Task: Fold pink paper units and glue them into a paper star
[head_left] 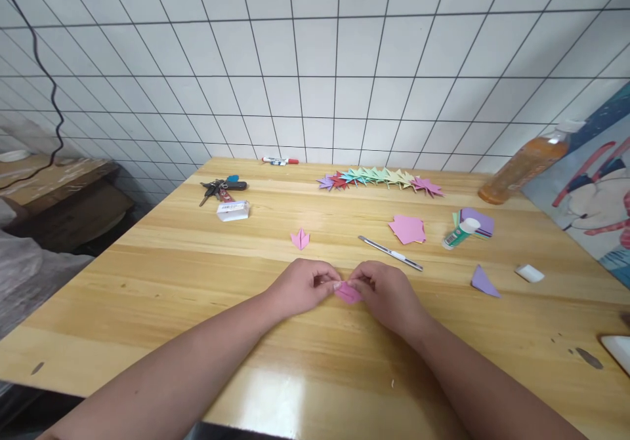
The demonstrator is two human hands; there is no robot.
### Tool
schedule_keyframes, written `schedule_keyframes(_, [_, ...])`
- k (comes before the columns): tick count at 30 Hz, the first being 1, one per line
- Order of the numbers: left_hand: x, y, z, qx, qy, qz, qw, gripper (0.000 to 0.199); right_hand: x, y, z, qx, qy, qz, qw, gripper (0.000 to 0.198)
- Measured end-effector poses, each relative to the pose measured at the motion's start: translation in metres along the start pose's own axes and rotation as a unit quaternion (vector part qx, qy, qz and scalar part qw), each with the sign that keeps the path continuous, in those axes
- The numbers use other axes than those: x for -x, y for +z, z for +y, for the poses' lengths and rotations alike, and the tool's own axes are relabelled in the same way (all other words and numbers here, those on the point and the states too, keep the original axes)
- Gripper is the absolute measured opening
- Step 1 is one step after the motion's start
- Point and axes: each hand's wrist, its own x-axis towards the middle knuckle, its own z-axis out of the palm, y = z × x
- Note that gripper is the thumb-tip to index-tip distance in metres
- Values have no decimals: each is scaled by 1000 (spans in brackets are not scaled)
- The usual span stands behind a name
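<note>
Between my two hands is a small pink piece of folded paper (pixel 348 294), low over the wooden table. My left hand (pixel 306 286) pinches its left upper edge between thumb and fingers. On the other side my right hand (pixel 386 294) pinches the right upper edge. Beyond my left hand lies a finished-looking pink paper fold with three points (pixel 300 239). A slim silver craft knife (pixel 390 253) lies just past my right hand. Farther right is a stack of pink paper pieces (pixel 407 229).
Along the tiled wall runs a row of folded coloured paper (pixel 378 178). Keys (pixel 216 189), a white box (pixel 233 211) and a marker (pixel 279 160) sit back left. To the right are a glue stick (pixel 461 233), coloured paper squares (pixel 480 222), a purple triangle (pixel 485 282), an eraser (pixel 529 273) and a bottle (pixel 526 164).
</note>
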Motion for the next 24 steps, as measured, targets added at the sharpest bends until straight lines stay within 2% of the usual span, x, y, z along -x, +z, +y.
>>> schedule_keyframes(4, [-1,0,0,-1,-7,13,1000,23,0,2,1,-58,23,-7,998,12])
schedule_keyframes(8, [-3,-2,3,115,-30,4,993,28,-1,2,1,-142,57,15,988,16])
schedule_keyframes(12, [-6,-6,9,210,-54,-3,976,46,-3,4,-1,-262,103,74,957,22])
schedule_keyframes(15, [-6,-6,15,218,-57,-23,974,37,-5,8,-5,-341,109,98,928,27])
schedule_keyframes(17, [-6,-4,16,209,-45,-32,976,33,-5,10,-8,-351,110,100,924,28])
schedule_keyframes(24, [-5,0,10,195,-34,-3,980,31,-5,16,-12,-316,116,81,938,22])
